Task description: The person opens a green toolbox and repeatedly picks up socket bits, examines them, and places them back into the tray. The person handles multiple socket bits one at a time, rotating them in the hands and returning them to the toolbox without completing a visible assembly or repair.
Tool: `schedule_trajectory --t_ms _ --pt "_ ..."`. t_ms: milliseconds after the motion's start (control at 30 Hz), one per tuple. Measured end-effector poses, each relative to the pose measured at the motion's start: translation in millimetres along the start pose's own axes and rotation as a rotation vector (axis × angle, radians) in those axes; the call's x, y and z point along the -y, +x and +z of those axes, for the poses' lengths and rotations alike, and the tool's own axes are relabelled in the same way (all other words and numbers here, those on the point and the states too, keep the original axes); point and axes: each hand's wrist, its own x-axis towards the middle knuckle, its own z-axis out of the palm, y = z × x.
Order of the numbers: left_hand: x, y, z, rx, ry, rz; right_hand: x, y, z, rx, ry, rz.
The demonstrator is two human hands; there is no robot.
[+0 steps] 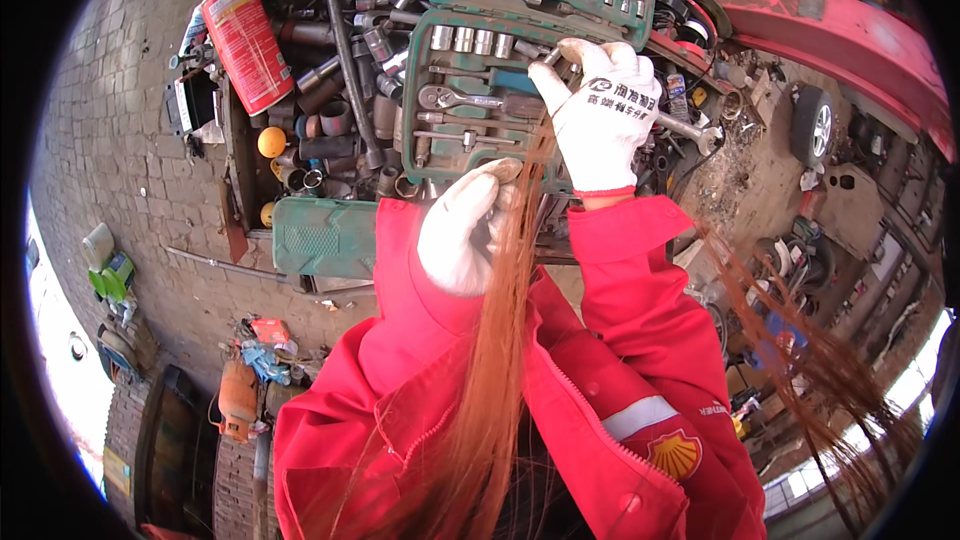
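Observation:
My right hand (606,112), in a white glove with dirty fingertips, is closed around a steel wrench (690,129). The wrench's jaw end sticks out past the little-finger side, above the right part of a green socket case (413,130). In the case lie a ratchet handle (462,98), several chrome sockets (463,39) and a screwdriver with a blue and dark handle (512,79). My left hand (462,230), also gloved, is curled in front of the case's near edge. Its fingertips are pressed together; hanging hair strands hide part of them, so anything between them cannot be made out.
A crate of loose sockets and pipes (340,120) stands left of the case, with a red spray can (248,44) on its edge. A green box (322,237) lies nearer. A red metal beam (840,35) crosses the far right, above a small wheel (812,127).

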Motion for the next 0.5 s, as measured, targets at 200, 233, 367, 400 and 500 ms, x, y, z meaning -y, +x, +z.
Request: schedule_trajectory --t_ms 200,233,367,400,500 --pt "0.0 2.1 0.3 -0.02 0.029 -0.001 2.1 1.9 0.7 0.048 -0.028 0.014" --pt "-0.5 2.3 -0.2 -0.013 0.033 -0.005 1.7 2.2 1.1 0.044 -0.056 -0.001" --pt "-2.0 2.7 -2.5 -0.01 0.043 0.003 -2.1 3.5 -1.3 0.042 -0.07 0.0" --pt "-1.8 2.7 -3.4 -0.018 0.05 0.011 -3.0 3.5 -3.3 0.022 -0.05 0.021" --pt "-1.8 4.3 -8.0 -0.023 0.061 -0.005 -3.4 3.2 -8.9 -0.038 0.079 0.025"
